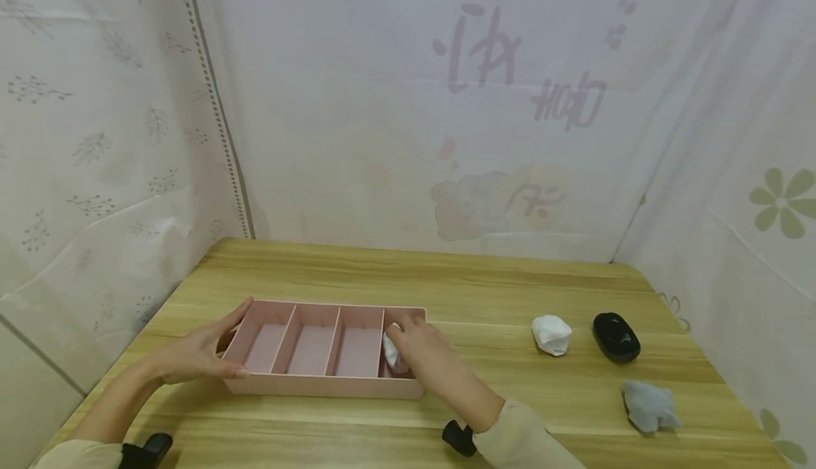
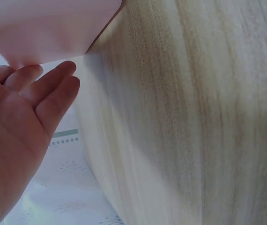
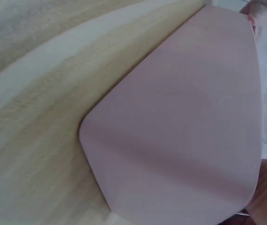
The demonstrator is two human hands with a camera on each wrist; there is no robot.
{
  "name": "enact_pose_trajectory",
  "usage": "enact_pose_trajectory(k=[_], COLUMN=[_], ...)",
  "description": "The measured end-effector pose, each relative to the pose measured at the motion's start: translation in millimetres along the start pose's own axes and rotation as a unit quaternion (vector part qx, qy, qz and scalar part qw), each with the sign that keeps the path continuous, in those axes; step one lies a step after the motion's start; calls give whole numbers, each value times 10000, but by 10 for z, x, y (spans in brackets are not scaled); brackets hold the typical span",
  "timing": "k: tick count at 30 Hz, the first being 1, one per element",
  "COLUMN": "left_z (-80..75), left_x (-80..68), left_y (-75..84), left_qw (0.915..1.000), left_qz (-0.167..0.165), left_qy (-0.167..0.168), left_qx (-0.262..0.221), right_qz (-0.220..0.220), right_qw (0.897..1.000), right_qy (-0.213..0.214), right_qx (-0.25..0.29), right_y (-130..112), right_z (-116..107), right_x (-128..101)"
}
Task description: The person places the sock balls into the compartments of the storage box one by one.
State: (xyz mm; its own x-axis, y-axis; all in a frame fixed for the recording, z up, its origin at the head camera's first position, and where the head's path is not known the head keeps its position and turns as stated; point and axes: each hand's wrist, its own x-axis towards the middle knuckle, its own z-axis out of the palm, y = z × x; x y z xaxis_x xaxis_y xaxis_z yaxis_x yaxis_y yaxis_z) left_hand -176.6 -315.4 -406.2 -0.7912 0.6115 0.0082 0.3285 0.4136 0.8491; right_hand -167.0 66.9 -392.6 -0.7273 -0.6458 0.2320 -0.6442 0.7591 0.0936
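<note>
A pink box (image 1: 325,386) with several compartments in a row lies on the wooden table. My left hand (image 1: 194,352) grips its left end, thumb along the front edge and fingers at the far left corner. In the left wrist view, the fingers (image 2: 58,96) touch the pink wall. Inside the rightmost compartment, my right hand (image 1: 426,352) holds a white crumpled bundle (image 1: 393,356); its fingertips are partly hidden. The other compartments hold nothing visible. The box's outer wall (image 3: 175,122) blocks most of the right wrist view.
To the right on the table (image 1: 497,285) are a second white crumpled bundle (image 1: 552,335), a glossy black rounded object (image 1: 615,337) and a grey crumpled bundle (image 1: 651,407). Printed white curtains (image 1: 331,115) stand around the back and sides.
</note>
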Motion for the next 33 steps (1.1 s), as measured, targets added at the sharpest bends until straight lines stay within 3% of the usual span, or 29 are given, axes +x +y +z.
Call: enact_pose_trajectory(k=[7, 12, 19, 25, 30, 33], left_z=[13, 24, 36, 37, 35, 32], left_x=[-1, -7, -33, -42, -27, -27], left_y=[9, 11, -9, -23, -9, -1], left_qw=[9996, 9996, 9999, 9998, 9996, 9994], left_qz=[-54, -68, -72, -165, -127, -142], left_qy=[-49, 15, 106, 125, 13, -32], left_qx=[-289, -286, -78, -54, -264, -310], right_qz=[-256, -186, -451, -527, -694, -493], right_qw=[9965, 9959, 9959, 9985, 9906, 9872], right_qy=[-378, -541, -336, -26, 534, 640], right_qx=[-698, -706, -714, 148, 1050, 1376], right_y=[-43, -58, -22, 44, 159, 253], right_z=[-10, -14, 32, 34, -16, -57], right_x=[44, 57, 20, -56, -190, -329])
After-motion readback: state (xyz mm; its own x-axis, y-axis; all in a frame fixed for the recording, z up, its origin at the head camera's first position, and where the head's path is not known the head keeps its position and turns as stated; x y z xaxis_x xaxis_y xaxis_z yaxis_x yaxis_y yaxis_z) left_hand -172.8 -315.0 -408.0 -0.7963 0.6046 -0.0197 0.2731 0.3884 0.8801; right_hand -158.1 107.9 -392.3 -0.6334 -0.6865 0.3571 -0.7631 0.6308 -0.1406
